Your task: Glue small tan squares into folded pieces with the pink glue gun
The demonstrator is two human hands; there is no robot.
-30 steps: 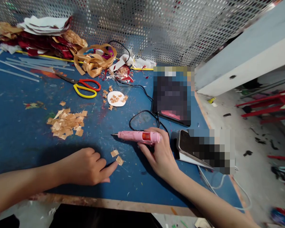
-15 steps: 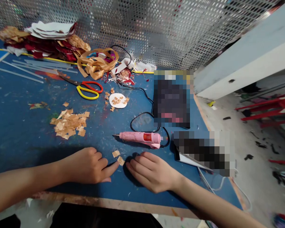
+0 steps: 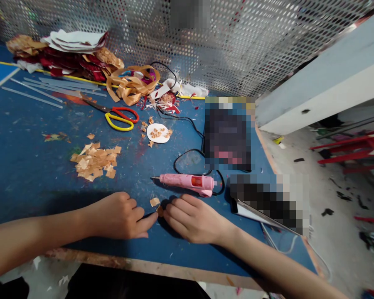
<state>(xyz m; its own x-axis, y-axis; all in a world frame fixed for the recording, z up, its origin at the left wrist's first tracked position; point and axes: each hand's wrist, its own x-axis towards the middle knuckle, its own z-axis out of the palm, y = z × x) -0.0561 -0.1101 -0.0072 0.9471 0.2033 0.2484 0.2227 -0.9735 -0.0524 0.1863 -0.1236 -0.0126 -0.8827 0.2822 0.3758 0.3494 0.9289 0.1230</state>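
My left hand [image 3: 120, 216] rests on the blue tabletop. Its index finger stretches out and touches a small square of tan ribbon [image 3: 159, 211], its thumb stands apart below, and the other fingers are curled. From the other side my right hand [image 3: 193, 220] meets the same square with its fingers together and closed at the edge; the fingertips are partly hidden. Just above lies a second ribbon square [image 3: 154, 202]. A pink hot glue gun [image 3: 187, 182] lies beyond my right hand, nozzle to the left. A pile of ribbon squares [image 3: 96, 161] sits beyond my left hand.
Scissors [image 3: 120, 117] with red and yellow handles lie farther back, beside a white oval [image 3: 158, 133] bearing folded tan pieces. Behind are glue sticks [image 3: 33, 96], tangled ribbon [image 3: 129, 85] and stacked material [image 3: 75, 41] against a perforated metal screen [image 3: 137, 29]. Blurred-out objects stand right.
My right hand has moved slightly left and up, its fingertips now meeting the ribbon square at my left index finger. The view has shifted a little.
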